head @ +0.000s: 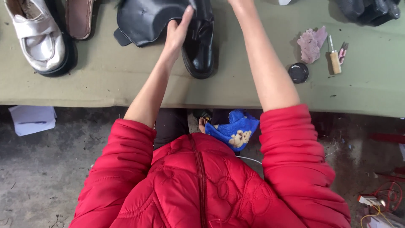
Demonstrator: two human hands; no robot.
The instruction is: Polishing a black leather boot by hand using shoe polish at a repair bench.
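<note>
One black shoe [199, 46]; two hands

An olive cloth-covered table [105, 84] stands over a grey, gritty concrete floor [42, 177]

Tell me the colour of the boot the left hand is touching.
Glossy black boot; the left hand rests on it, seen in the head view.

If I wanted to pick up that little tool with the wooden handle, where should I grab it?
Probably by the wooden handle. It is the thick, rounded part, lying flat on the green table cover with its handle end pointing toward the person. Come from above and pinch it across its sides. The thin metal tip points away, toward the far edge, so fingers stay clear of it. The small pink tool lies close on one side.
</note>
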